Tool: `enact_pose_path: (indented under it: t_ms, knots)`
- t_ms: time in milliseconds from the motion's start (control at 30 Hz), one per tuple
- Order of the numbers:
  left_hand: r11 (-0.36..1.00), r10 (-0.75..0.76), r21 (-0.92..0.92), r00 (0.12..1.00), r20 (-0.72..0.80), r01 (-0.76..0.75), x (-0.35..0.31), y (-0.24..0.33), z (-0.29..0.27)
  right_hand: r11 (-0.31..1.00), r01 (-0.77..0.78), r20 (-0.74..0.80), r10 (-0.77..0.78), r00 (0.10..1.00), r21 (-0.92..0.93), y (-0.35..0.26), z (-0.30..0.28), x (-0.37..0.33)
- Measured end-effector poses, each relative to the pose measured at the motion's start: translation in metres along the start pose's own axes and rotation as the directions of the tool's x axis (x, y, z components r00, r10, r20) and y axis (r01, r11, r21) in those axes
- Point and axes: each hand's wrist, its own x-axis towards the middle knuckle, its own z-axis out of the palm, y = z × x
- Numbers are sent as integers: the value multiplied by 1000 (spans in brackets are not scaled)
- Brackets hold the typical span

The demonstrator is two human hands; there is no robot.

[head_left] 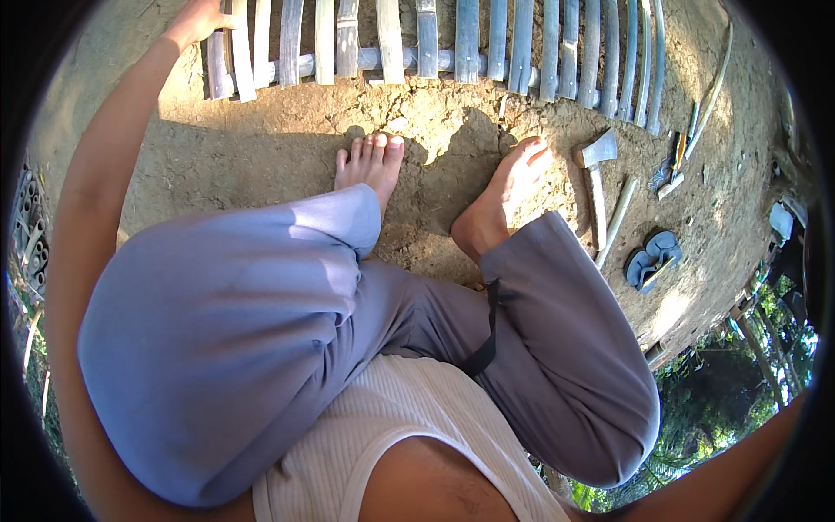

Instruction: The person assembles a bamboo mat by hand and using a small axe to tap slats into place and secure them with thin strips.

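Observation:
A rack of split bamboo slats [390, 43] lies on the ground at the top of the view, its slats side by side across a bamboo crosspiece [370, 59]. My left arm stretches forward along the left side. At the rack's left end, my left hand [202, 21] is closed on the outermost bamboo slat [217, 68]; the view's upper edge cuts off part of the fingers. My right arm [722, 465] runs out of view at the lower right, so the right hand does not show.
I sit with bare feet on the dirt [252, 165] below the rack. By my right foot lie a hatchet [596, 174], a stick [616, 217] and a pair of dark sandals [652, 259]. Farther right are a small hand tool [672, 174] and a long thin pole [713, 91].

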Motion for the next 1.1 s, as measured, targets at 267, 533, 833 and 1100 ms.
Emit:
enact_pose_path:
  t_ms: [267,533,833,1100]
  knots:
    - [655,-687,-33,577,-442,755,-98,-229,-80,839,-78,5,89,996,539,-23,-15,-2]
    - [851,-462,-164,560,-688,499,-104,-154,-36,650,328,-344,-108,933,685,-1,-60,11]
    - [790,-598,-353,504,-624,501,-60,-88,2,-122,871,-670,-692,270,477,152,-327,49]
    - [712,-698,-449,473,-538,540,-53,-98,-22,120,827,-471,-773,425,550,111,-263,81]
